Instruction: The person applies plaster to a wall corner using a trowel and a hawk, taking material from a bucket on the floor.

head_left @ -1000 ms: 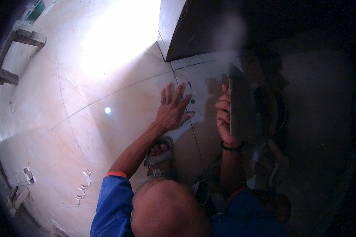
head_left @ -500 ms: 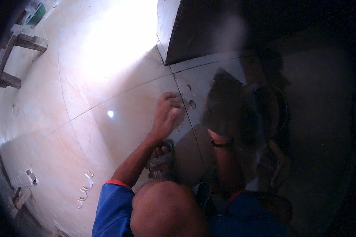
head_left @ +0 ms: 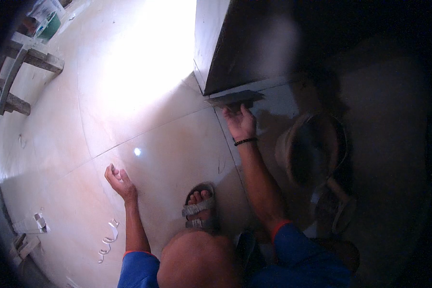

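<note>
My right hand [head_left: 241,124], with a dark bead bracelet at the wrist, grips a flat trowel [head_left: 233,98]. Its dark wide blade appears almost edge-on, close to the lower corner of a tiled block; whether it touches the block I cannot tell. Off to the left, my left hand [head_left: 121,181] hovers over the pale floor tiles [head_left: 168,144]. Its fingers are loosely curled and apart, and nothing shows in them. Between my arms my sandalled foot [head_left: 199,205] rests on the floor.
The block [head_left: 209,57] has a pale side and a dark front. To the right, in shadow, stands a round bucket [head_left: 285,149]. A curly white strip [head_left: 108,240] lies at lower left. Wooden pieces [head_left: 41,60] and a green container [head_left: 48,26] are far left.
My right hand has moved forward and left, bringing the trowel to the block's corner and tilting it edge-on. My left hand has drawn back to the left. The bucket now shows more plainly.
</note>
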Demonstrator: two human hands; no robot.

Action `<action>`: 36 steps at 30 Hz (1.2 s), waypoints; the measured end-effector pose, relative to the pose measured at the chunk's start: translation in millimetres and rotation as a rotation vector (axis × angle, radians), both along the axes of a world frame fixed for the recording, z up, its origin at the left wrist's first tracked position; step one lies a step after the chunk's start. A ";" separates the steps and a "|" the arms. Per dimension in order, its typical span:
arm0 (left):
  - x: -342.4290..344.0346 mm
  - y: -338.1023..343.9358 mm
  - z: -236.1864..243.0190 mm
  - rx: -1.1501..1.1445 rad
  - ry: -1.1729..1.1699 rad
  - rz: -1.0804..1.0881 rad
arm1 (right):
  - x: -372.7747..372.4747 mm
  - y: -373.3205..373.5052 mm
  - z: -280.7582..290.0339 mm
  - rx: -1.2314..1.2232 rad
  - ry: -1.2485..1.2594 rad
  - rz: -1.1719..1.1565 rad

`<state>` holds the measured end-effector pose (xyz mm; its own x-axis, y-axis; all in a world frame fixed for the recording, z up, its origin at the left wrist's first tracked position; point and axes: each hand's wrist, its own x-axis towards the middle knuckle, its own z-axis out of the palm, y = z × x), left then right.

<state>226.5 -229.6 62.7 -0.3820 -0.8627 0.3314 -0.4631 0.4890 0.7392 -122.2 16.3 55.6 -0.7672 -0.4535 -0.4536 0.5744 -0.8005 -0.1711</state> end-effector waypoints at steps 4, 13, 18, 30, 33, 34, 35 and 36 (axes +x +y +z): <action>6.7 -2.9 -9.0 -0.027 0.002 -0.010 | -20.0 -21.2 12.2 0.080 0.116 -0.058; 4.7 -2.7 -5.4 0.009 -0.024 -0.014 | -32.8 -23.2 125.7 0.022 0.262 -0.101; 3.6 -2.5 -3.1 0.008 -0.052 -0.020 | -43.0 -23.1 212.9 -0.072 0.338 -0.047; 2.6 -3.1 -7.0 0.072 -0.077 0.028 | -29.6 28.7 257.7 -0.256 0.771 0.025; 2.4 -2.4 -7.0 0.076 -0.084 0.036 | -1.8 31.9 166.9 -0.284 0.561 -0.009; 2.5 -2.2 -7.1 0.086 -0.078 0.036 | 3.3 31.7 136.9 -0.275 0.534 0.025; 2.6 -2.3 -7.2 0.105 -0.068 0.033 | 7.0 31.0 108.2 -0.210 0.440 0.018; 2.8 -2.7 -7.4 0.091 -0.075 0.031 | 10.2 29.8 82.2 -0.244 0.462 0.070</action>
<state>229.3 -232.2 55.3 -0.3758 -0.8997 0.2223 -0.5327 0.4060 0.7426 -112.0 46.1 137.8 -0.8263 -0.5610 0.0504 0.5365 -0.8112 -0.2326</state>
